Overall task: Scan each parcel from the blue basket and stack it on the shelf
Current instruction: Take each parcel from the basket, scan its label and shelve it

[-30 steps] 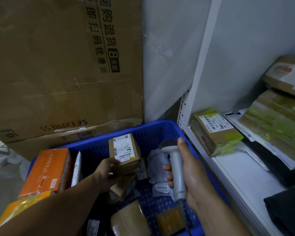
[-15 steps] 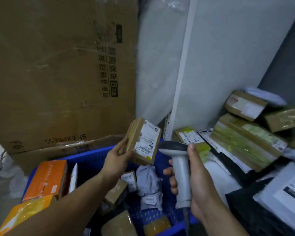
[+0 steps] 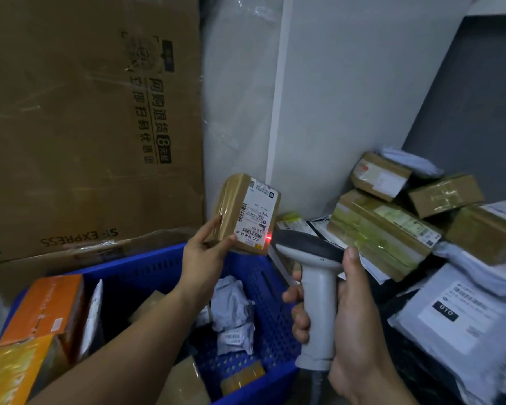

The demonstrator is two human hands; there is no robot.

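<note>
1. At 10 o'clock, big brown cardboard carton [image 3: 70, 127], "SF EXPRESS" printed upside down, glossy with clear tape.
2. At 12 o'clock, white panel [image 3: 237, 97] under crinkled clear film, just beside the carton.
3. At 1 o'clock, slim white upright [image 3: 278, 97] against pale grey wall [image 3: 362, 97].
4. At 2 o'clock, darker grey wall [image 3: 479, 97].
5. Dim, cool light throughout.

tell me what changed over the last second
The left hand lifted the small brown parcel out of the blue basket and turned its label toward the scanner, whose red light now falls by the barcode. The right hand kept gripping the scanner.
</note>
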